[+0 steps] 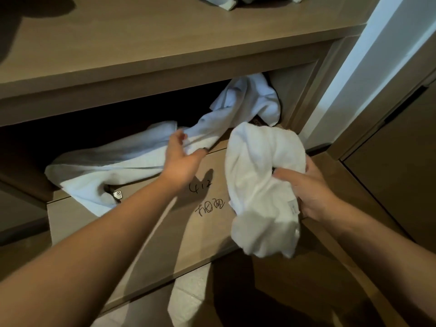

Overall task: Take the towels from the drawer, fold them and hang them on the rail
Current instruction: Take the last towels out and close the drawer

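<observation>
The right hand point(306, 192) is curled tight around a bunched white towel point(262, 185), with the thumb pressed across the front of it. The other fingers are tucked behind the cloth, so I cannot see them. This towel is out of the drawer and held up in front of it, and its lower end hangs down in a soft lump. A little tag point(293, 207) shows near the wrist, too small to read. The left hand point(182, 159) reaches forward with the arm stretched long. Its fingers and thumb are closed on a fold of a second towel point(122, 168). The fingertips sink into the cloth, so how much they hold is hard to tell. That long towel spills out of the open drawer point(146, 230) and over its front edge on the left. Its far end climbs up into the dark back corner on the right. The inside of the drawer is so dark that I cannot tell what else is in there. Black pen marks point(205, 197) are written on the drawer front between the two arms. A small metal piece point(117, 194) peeks out under the towel's edge. Above is a wooden shelf point(165, 43). More pale cloth point(236, 1) lies on it, cut off at the top.
</observation>
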`<action>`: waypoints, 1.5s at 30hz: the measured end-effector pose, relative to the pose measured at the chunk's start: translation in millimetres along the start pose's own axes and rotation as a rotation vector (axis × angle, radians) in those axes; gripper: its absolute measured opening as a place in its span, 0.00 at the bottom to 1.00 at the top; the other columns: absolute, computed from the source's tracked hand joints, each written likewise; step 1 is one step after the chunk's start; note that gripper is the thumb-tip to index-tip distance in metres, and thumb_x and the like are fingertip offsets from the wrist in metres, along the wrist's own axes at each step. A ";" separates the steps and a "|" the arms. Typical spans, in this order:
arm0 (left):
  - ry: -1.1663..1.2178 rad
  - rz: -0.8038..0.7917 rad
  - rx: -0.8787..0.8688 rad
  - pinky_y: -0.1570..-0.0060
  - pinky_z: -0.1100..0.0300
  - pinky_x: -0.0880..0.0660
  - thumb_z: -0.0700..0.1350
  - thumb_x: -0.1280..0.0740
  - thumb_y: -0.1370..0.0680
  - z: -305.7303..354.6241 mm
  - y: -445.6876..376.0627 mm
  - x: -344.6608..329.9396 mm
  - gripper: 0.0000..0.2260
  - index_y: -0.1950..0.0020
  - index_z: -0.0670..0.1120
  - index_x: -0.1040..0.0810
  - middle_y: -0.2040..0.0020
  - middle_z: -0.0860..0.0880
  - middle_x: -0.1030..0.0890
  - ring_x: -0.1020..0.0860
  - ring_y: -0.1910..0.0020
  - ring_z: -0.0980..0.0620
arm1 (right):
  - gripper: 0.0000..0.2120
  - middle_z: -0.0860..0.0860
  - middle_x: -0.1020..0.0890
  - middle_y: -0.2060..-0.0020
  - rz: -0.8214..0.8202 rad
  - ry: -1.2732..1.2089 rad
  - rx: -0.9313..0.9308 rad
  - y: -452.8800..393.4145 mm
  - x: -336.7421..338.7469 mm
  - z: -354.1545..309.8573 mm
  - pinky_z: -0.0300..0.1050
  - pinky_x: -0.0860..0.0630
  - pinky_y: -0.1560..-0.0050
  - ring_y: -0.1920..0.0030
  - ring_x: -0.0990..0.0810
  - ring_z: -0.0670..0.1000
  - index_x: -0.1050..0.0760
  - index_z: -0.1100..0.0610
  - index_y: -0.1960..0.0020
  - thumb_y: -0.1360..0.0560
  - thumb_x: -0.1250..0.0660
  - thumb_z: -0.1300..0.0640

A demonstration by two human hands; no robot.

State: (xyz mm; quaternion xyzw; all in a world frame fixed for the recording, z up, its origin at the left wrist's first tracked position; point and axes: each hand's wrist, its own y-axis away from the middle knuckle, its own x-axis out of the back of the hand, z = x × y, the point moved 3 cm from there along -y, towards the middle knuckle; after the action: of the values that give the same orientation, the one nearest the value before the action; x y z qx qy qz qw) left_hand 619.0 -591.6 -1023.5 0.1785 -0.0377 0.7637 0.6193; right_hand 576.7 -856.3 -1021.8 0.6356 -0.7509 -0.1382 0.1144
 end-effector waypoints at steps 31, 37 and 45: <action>-0.525 -0.223 -0.396 0.63 0.53 0.28 0.51 0.43 0.16 -24.6 27.0 53.6 0.13 0.54 0.47 0.25 0.63 0.51 0.24 0.24 0.64 0.50 | 0.50 0.48 0.32 0.27 -0.426 1.512 0.475 15.8 -21.8 7.7 0.47 0.27 0.42 0.33 0.28 0.55 0.54 0.37 0.22 0.34 0.28 0.57; 0.256 -0.007 -0.081 0.59 0.52 0.30 0.49 0.39 0.23 17.8 17.7 54.6 0.09 0.61 0.48 0.28 0.63 0.46 0.25 0.27 0.63 0.49 | 0.55 0.48 0.33 0.26 -0.397 1.525 0.448 11.7 -8.5 7.6 0.44 0.31 0.53 0.36 0.25 0.57 0.60 0.37 0.23 0.36 0.27 0.55; -1.364 -0.112 -0.165 0.49 0.47 0.25 0.53 0.35 0.22 16.7 1.2 41.2 0.25 0.28 0.46 0.36 0.38 0.42 0.25 0.25 0.41 0.40 | 0.54 0.50 0.31 0.27 -0.418 1.563 0.493 5.8 -19.5 2.9 0.48 0.27 0.48 0.36 0.25 0.58 0.60 0.41 0.22 0.34 0.27 0.54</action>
State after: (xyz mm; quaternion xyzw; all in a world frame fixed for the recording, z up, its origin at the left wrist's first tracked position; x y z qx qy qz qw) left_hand 614.7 -558.1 -994.6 0.5732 -0.4677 0.4422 0.5071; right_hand 573.6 -836.1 -1022.5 0.6809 -0.3314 0.4906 0.4310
